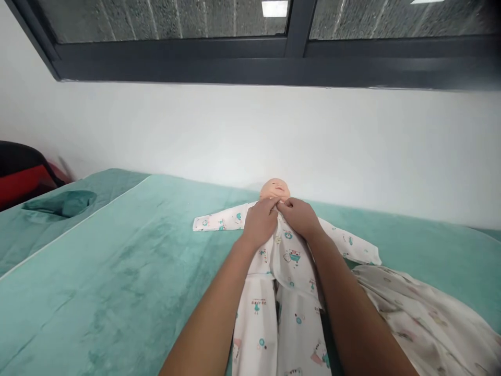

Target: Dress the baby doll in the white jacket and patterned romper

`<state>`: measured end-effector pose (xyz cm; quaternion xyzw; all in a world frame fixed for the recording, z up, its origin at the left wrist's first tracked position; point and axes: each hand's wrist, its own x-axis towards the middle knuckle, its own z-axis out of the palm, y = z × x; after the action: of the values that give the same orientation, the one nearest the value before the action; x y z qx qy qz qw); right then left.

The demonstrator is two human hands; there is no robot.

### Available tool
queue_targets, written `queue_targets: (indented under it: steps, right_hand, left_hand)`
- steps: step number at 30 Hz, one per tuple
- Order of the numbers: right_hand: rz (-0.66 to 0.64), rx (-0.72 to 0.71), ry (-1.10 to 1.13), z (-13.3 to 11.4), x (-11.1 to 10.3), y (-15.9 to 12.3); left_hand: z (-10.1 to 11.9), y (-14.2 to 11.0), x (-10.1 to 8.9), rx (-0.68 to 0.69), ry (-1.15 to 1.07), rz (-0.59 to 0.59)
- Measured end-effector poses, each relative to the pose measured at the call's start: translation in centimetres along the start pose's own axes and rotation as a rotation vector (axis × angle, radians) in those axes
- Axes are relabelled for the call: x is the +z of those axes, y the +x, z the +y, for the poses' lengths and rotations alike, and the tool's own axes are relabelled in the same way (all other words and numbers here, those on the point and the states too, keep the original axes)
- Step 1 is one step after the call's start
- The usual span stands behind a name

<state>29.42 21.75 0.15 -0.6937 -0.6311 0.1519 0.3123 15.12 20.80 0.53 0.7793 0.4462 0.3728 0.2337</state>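
Observation:
A baby doll lies on its back, its head toward the wall. It wears a white printed baby shirt with long sleeves spread out to both sides. White printed trousers cover the legs below. My left hand and my right hand meet at the collar just under the doll's chin. Both hands are closed, with fingertips pinching the shirt's neck edges. Whether a fastener sits between the fingers is hidden. Lower down, the shirt's front flaps lie overlapped and part near the hem.
Green plush fabric covers the bed. A crumpled white printed cloth lies to the right. At far left sits a red and black item. Behind the bed rises a white wall with a dark-framed window.

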Motion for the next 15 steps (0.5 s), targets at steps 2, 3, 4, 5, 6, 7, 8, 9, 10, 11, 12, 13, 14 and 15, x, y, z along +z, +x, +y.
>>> queue_targets:
  steps: [2,3,4,5,6,7,8,9,10,11,12,13,14,15]
  right_hand:
    - [-0.012,-0.031,-0.033,-0.1,0.0,0.5]
    - [0.0,-0.044,-0.024,-0.1,0.0,0.7]
    - [0.021,-0.054,0.006,0.0,0.1,0.8]
    - [0.051,-0.054,0.059,0.2,0.1,0.8]
    - [0.094,-0.036,0.132,0.3,0.2,0.7]
    - [0.141,0.003,0.216,0.5,0.3,0.6]
    - [0.188,0.052,0.296,0.6,0.3,0.5]
    - [0.235,0.098,0.361,0.7,0.4,0.3]
    - [0.281,0.124,0.402,0.8,0.5,0.1]
    - [0.324,0.111,0.416,0.8,0.5,-0.2]
    - [0.354,0.053,0.407,0.8,0.6,-0.6]
    - [0.37,-0.041,0.385,0.7,0.6,-1.0]
    - [0.373,-0.141,0.361,0.7,0.6,-1.5]
    - [0.356,-0.228,0.34,0.7,0.5,-2.1]
  left_hand:
    - [0.0,0.0,0.0,-0.007,-0.009,-0.01]
    - [0.0,0.0,0.0,-0.007,-0.011,-0.011]
    - [0.0,0.0,0.0,-0.006,-0.011,-0.011]
    - [0.1,0.0,0.0,-0.008,-0.011,-0.009]
    - [0.1,0.0,0.0,-0.011,-0.016,-0.005]
    - [0.1,0.0,0.0,-0.009,-0.031,-0.003]
    - [0.1,0.0,0.0,-0.007,-0.053,0.001]
    - [0.1,-0.1,0.0,-0.009,-0.079,0.011]
    - [0.1,-0.2,0.0,-0.016,-0.104,0.028]
    - [0.1,-0.4,0.0,-0.023,-0.126,0.052]
    - [0.1,-0.7,0.1,-0.028,-0.141,0.078]
    - [0.1,-1.0,0.1,-0.031,-0.148,0.102]
    - [0.1,-1.4,0.1,-0.03,-0.149,0.122]
    - [0.1,-1.8,0.1,-0.019,-0.147,0.132]
